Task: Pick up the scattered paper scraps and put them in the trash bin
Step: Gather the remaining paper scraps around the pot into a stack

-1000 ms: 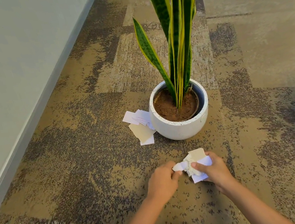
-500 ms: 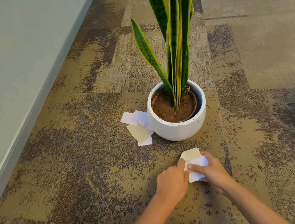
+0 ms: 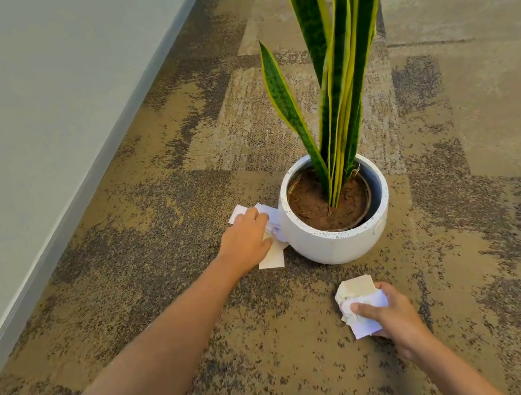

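Left hand (image 3: 246,238) pressing floor scraps (image 3: 273,257) beside pot (image 3: 340,242), grip unclear, right hand (image 3: 389,314) clutching crumpled paper wad (image 3: 357,302)

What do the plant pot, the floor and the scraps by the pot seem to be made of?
Plant pot: likely speckled stone or concrete composite, matte white with dark flecks; could be resin.
Floor: carpet, judging by its nubby, mottled brown-grey pile.
Scraps under the left hand: thin paper, white and cream, flat with crisp edges.
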Motion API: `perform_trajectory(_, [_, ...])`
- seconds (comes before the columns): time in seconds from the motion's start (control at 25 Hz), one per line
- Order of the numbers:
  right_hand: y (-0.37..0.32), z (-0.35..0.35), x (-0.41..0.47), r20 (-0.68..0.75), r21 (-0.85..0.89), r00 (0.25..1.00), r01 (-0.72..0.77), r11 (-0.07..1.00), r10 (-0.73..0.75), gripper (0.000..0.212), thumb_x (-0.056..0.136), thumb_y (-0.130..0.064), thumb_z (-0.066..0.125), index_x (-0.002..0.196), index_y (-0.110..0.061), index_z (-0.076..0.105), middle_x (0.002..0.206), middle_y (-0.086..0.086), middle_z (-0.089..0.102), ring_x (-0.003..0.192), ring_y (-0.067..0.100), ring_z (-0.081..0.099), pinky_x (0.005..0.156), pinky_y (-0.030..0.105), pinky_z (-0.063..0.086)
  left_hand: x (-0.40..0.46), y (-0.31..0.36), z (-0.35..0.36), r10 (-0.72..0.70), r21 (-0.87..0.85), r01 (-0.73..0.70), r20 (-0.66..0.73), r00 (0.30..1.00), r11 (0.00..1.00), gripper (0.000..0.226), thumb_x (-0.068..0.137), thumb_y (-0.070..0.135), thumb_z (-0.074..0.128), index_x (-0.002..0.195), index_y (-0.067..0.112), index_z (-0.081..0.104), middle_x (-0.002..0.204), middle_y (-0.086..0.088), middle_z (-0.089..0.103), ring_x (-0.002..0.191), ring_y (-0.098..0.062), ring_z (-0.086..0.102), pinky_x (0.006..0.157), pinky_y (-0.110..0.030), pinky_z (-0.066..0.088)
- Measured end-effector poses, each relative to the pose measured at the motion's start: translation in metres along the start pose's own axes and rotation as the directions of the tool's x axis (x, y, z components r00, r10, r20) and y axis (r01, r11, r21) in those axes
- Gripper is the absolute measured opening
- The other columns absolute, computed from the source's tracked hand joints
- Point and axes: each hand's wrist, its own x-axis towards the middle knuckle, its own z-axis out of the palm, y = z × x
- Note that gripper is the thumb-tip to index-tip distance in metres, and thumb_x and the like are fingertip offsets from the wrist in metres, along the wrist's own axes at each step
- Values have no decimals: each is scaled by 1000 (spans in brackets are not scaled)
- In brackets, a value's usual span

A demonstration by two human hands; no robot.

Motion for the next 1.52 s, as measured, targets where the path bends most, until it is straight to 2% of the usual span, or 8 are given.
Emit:
perform_trajectory(0.2, [7,-2,-1,16,36,1000,2,999,-2,44,76,-5,76,114,-11,54,110,14,65,95,30,66,60,35,59,52,-9,-8,35,50,-55,344,938,997,100,74,58,68,151,30,10,161,0,-4,146,-38,0,106,-68,28])
perform_trajectory(0.4, [5,-3,2,26,41,1000,-2,999,1,49,77,-5,76,120,-12,52,112,14,64,98,32,65,66,38,59,58,-3,7,18,48,-52,543,839,997,110,66,64,72,150,37,7,159,9,-17,144,-41,-19,107,-72,20])
perform_trajectory(0.76, [3,-2,0,23,20,1000,11,1000,-11,40,78,-5,75,113,-12,56,106,13,68,91,29,67,57,33,58,5,1,21,-1,78,-24,304,953,997,78,74,62,64,139,36,28,144,-11,22,128,-37,27,94,-55,44])
perform_trajectory(1.0, [2,-1,-1,14,12,1000,10,1000,-10,43,77,-6,75,114,-15,55,102,7,67,87,23,66,51,27,55,-41,8,38,-71,-150,126,328,942,981,78,73,53,71,137,33,31,130,-12,27,112,-35,45,91,-48,48])
perform_trajectory(1.2, [2,-1,-2,10,23,1000,2,1000,-2,46,78,-5,75,117,-14,53,102,6,66,87,23,66,52,27,55,-60,24,45,-129,-250,243,401,907,937,76,71,58,70,132,30,34,126,-7,29,111,-31,44,90,-46,48])
perform_trajectory(1.32, [2,0,-3,5,32,1000,-4,999,3,50,78,-5,74,121,-14,50,106,8,65,92,25,66,57,30,56,-59,27,42,-197,-181,247,255,947,952,67,76,70,55,127,27,42,124,-5,32,112,-29,39,90,-40,44])
perform_trajectory(1.4, [2,0,-3,2,37,1000,-8,999,8,53,78,-5,74,124,-13,48,110,10,64,95,28,65,61,32,56,-48,31,37,-246,-239,283,173,954,929,59,82,65,53,123,23,48,124,-5,37,114,-29,39,92,-40,40])
perform_trajectory(1.52, [2,0,-3,3,37,1000,-13,999,13,54,78,-5,74,125,-12,48,110,11,65,95,28,66,60,32,57,-30,46,32,-317,-347,383,233,919,856,52,82,51,63,123,21,48,129,-7,38,121,-31,37,95,-43,41])
